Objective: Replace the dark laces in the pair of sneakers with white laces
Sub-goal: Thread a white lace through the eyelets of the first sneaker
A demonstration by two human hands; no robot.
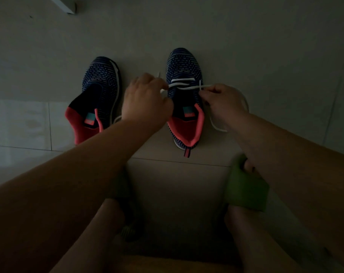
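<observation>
- I am sitting over 2 sneakers on the tiled floor [265, 56], toes pointing away from me; the right sneaker [184, 91] is the one I am lacing, the left sneaker [100, 95] is lying bare of any lace I can see.
- My left hand [145, 99] is pinching 1 end of the white lace [186, 88] just off the shoe's left edge, fingers curled round it.
- My right hand [222, 101] is pinching the other end just off the right edge, with the slack looping down onto the floor beside my wrist.
- The lace is running crosswise between my 2 grips, at right angles to the shoe's long axis, lying across the tongue near the toe end; 2 bars look threaded there.
- The next eyelets are lying toward me, between my grips and the pink collar, so I judge each end has to come inward and back toward the heel.
- Both hands are about equally near; the light is dim, so I cannot tell which eyelet is next.
</observation>
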